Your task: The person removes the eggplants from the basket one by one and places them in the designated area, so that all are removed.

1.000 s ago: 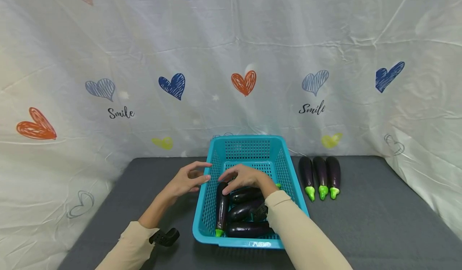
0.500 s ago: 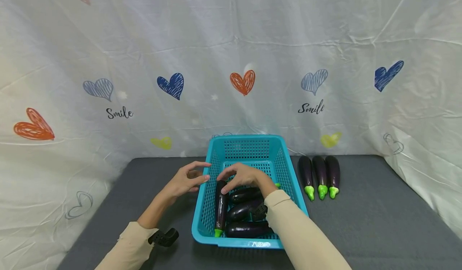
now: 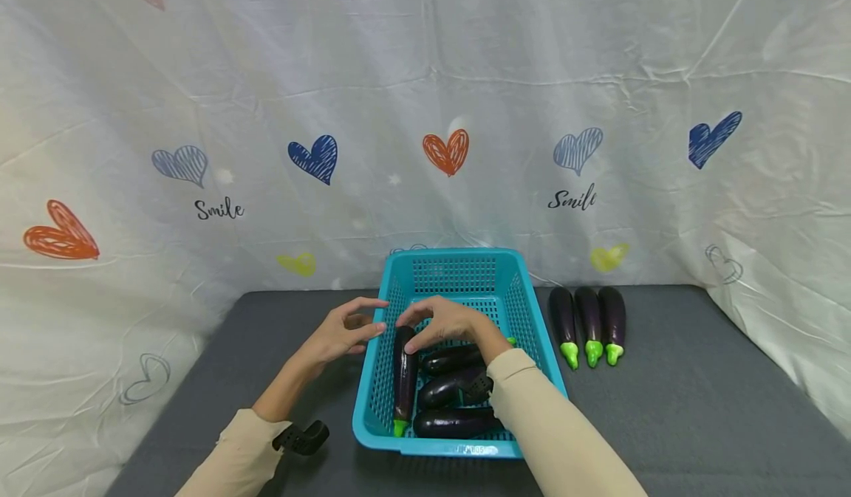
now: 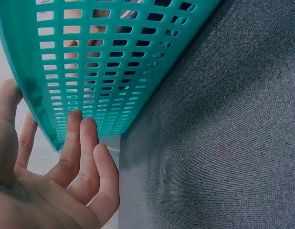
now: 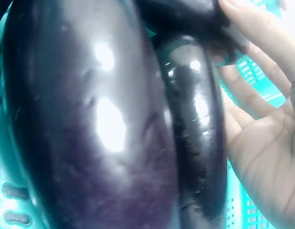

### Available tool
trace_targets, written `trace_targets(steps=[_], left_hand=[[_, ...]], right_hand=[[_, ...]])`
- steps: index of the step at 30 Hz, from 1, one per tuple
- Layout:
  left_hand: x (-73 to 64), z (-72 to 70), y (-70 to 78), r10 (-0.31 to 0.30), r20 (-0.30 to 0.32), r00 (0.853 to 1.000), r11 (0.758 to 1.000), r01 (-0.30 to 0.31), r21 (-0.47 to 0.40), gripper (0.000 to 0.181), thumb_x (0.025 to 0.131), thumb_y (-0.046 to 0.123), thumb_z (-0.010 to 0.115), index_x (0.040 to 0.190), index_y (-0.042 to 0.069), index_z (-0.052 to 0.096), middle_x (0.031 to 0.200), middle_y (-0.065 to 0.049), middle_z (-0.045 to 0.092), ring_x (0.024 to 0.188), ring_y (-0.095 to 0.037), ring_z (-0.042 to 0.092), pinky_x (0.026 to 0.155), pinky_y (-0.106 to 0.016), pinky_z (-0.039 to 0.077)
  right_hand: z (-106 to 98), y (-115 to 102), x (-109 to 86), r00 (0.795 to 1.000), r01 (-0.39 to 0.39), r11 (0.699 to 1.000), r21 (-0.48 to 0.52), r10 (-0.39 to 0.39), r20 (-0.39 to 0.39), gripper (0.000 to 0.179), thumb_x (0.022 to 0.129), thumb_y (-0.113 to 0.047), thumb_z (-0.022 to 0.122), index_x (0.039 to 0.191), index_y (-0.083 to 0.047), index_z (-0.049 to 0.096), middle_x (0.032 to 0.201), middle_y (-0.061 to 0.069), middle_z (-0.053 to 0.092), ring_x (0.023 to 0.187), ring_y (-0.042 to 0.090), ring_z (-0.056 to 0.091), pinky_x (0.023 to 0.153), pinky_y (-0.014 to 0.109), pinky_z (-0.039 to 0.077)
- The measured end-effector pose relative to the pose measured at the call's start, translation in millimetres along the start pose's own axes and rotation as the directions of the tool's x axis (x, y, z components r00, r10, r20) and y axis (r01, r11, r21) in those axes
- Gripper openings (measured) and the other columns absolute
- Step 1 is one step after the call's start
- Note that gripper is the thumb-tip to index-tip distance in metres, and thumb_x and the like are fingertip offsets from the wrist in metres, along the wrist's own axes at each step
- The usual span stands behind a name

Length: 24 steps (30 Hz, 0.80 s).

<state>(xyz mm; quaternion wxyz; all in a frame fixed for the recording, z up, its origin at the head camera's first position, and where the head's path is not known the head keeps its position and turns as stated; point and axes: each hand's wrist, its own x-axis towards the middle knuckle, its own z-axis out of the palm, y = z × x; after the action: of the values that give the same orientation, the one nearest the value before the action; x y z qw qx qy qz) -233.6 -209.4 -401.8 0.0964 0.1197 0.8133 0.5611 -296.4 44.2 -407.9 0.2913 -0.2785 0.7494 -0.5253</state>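
Observation:
In the head view, a blue perforated plastic basket (image 3: 465, 449) holds several dark, glossy eggplants. One eggplant (image 3: 404, 382) lies lengthwise along its left wall, green stem toward me. My right hand (image 3: 448, 321) reaches inside and grips that eggplant's far end between thumb and fingers; the right wrist view shows the held end (image 5: 185, 16) beside the fingers. Other eggplants (image 3: 455, 423) lie crosswise under the right forearm, partly covered. At the basket's left rim is my left hand (image 3: 337, 337), its fingers (image 4: 73, 136) loosely extended against or close to the outer wall in the left wrist view.
To the basket's right, three eggplants (image 3: 588, 323) lie side by side on the grey tabletop (image 3: 698, 408), green stems toward me. A pale curtain (image 3: 505, 76) printed with hearts hangs behind the table.
My right hand has shifted the gripped eggplant slightly left and away from me, closer to the basket's left wall. My left hand stays in place at the rim.

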Motion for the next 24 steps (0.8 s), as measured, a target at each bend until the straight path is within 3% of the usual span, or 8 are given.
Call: trace_targets(steps=[10, 19, 24], left_hand=[[0.1, 0.4, 1.0, -0.004, 0.002, 1.000, 1.000, 0.004, -0.008, 0.054, 0.096, 0.036, 0.075, 0.144, 0.020, 0.057, 0.137, -0.015, 0.058, 0.123, -0.036, 0.056, 0.094, -0.058, 0.049], [0.3, 0.4, 0.5, -0.003, -0.003, 1.000, 1.000, 0.003, 0.008, 0.052, 0.096, 0.036, 0.074, 0.143, 0.021, 0.057, 0.138, -0.017, 0.056, 0.122, -0.035, 0.057, 0.093, -0.056, 0.051], [0.7, 0.7, 0.0, 0.006, 0.000, 1.000, 1.000, -0.006, 0.015, 0.052, 0.097, 0.036, 0.073, 0.144, 0.021, 0.057, 0.136, -0.017, 0.057, 0.120, -0.034, 0.058, 0.092, -0.056, 0.051]], right_hand=[[2, -9, -1.6, 0.999, -0.036, 0.977, 0.211, 0.036, 0.006, 0.044, 0.087, -0.002, 0.081, 0.129, -0.009, 0.067, 0.138, 0.015, 0.051, 0.119, 0.030, 0.058, 0.088, 0.045, 0.056], [-5, -13, -4.9, 1.000, 0.013, 0.975, 0.222, -0.010, -0.015, 0.043, 0.090, -0.005, 0.078, 0.132, -0.009, 0.065, 0.144, 0.013, 0.048, 0.130, 0.031, 0.048, 0.094, 0.044, 0.053], [-11, -14, -7.6, 0.998, 0.058, 0.963, 0.265, -0.050, -0.037, 0.045, 0.091, -0.004, 0.076, 0.134, -0.008, 0.064, 0.141, 0.014, 0.050, 0.128, 0.032, 0.050, 0.097, 0.045, 0.051]])
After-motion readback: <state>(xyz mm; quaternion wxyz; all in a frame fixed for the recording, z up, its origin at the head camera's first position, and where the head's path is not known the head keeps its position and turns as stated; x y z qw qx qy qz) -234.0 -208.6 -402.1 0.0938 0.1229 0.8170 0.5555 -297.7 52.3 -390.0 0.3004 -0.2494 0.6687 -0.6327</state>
